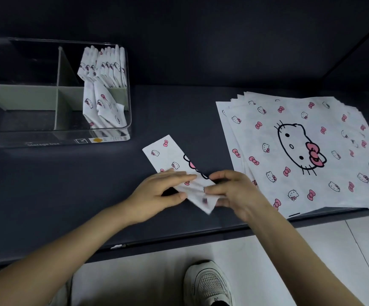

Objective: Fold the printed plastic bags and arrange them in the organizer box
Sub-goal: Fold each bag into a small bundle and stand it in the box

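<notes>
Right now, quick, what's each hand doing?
Left hand: open, straight fingers pressing the half-folded bag.
Right hand: closed, pinching that bag's near end.

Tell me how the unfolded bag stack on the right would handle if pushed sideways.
Likely to shear apart rather than move as one: the stack lies fanned, sheets offset along its left edge. Probably floppy and light; the same film creases in the half-folded bag.
</notes>
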A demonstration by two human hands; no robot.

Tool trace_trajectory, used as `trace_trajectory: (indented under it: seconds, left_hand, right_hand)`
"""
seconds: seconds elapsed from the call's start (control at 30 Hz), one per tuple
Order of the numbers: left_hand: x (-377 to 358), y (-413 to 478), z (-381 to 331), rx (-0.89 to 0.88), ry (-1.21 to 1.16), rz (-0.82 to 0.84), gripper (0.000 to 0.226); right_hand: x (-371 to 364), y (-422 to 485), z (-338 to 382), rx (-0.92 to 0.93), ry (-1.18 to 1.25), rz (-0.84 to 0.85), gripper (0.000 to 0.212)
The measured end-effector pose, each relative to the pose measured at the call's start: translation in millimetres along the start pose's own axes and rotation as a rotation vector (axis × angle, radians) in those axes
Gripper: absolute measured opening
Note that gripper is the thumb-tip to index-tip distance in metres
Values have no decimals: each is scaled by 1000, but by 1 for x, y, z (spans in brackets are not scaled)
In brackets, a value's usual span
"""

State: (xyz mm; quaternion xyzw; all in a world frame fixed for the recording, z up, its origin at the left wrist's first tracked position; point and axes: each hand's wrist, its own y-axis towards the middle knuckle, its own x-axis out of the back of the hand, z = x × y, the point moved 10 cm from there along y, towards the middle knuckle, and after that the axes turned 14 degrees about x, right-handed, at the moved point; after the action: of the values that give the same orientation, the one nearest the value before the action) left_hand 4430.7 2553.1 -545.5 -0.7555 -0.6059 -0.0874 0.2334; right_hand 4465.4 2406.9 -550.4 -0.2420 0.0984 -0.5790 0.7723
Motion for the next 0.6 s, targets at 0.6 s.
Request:
trace_trajectory:
  seconds: [0.6]
  left_hand:
    - [22,1,21,282,-338,-225,40]
  right_hand:
    - [-17,11,30,386,-313,-29,8]
